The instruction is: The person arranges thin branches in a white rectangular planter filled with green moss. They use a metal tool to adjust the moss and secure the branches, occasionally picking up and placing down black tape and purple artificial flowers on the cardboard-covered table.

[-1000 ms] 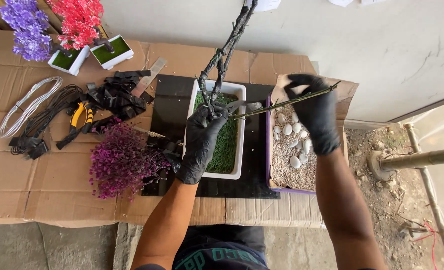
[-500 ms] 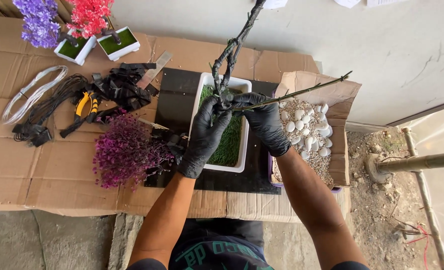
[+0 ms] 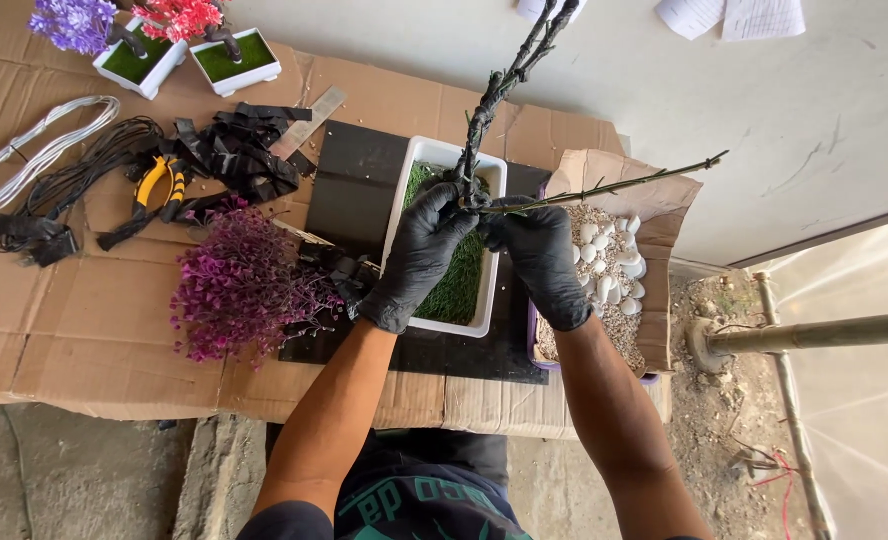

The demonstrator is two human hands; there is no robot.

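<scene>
Left hand (image 3: pixel 419 250) beside purple sprigs (image 3: pixel 244 290)

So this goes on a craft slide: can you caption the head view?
Black-gloved left hand and right hand hold a dark wrapped branch trunk over a white rectangular grass-filled planter.

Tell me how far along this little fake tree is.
Done: the white tray already has green turf, and a black wrapped trunk stands in it. In hand: the left hand grips the trunk base while the right hand holds a thin green stem against it. Left: the trunk is bare, the purple sprigs lie on the cardboard, and the white pebbles sit in their box.
</scene>
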